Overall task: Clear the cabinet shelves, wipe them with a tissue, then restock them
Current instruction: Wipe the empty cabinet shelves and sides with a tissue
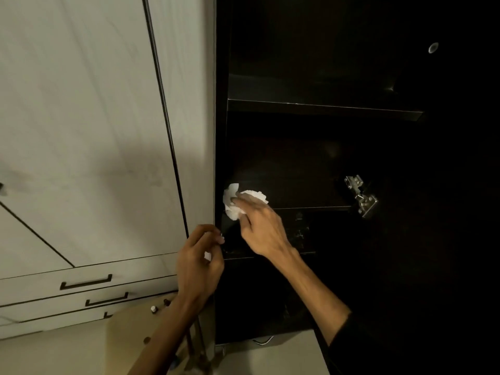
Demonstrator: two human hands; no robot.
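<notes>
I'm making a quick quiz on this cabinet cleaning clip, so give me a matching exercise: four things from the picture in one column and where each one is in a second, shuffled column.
Things:
1. tissue
2. hinge
3. drawer handles
4. left hand

Places:
A. lower left, on the pale drawers
B. at the cabinet's left front edge, closed on a white scrap
C. under the right hand, at the shelf's left end
D. right side of the cabinet

Pairs: 1-C, 2-D, 3-A, 4-B
</notes>
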